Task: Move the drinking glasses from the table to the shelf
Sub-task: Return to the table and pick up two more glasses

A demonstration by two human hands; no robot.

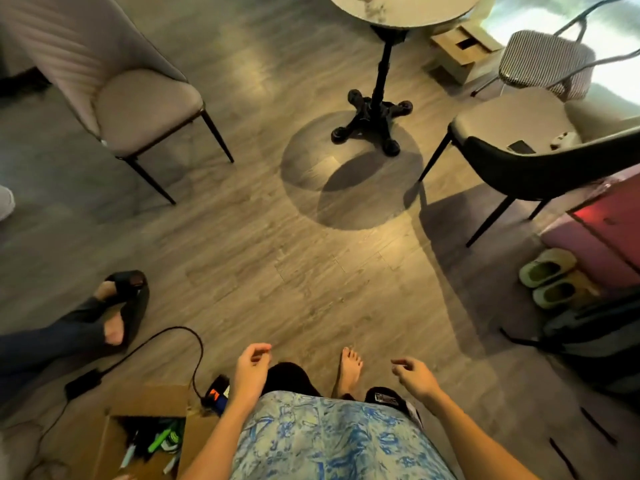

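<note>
Standing on the wood floor, the person holds both hands low in front of the body, palms inward. Left hand has loosely curled fingers, half open, gripping nothing; right hand likewise loose and empty, fingers pointing left. Round marble table sits well ahead at the top edge of view, on a black pedestal base, far from both hands. Only the near rim of the tabletop shows; drinking glasses not visible, so their orientation can't be told. Beige chair left of the table, dark-backed chair right. Open cardboard box lies by the left forearm.
</note>
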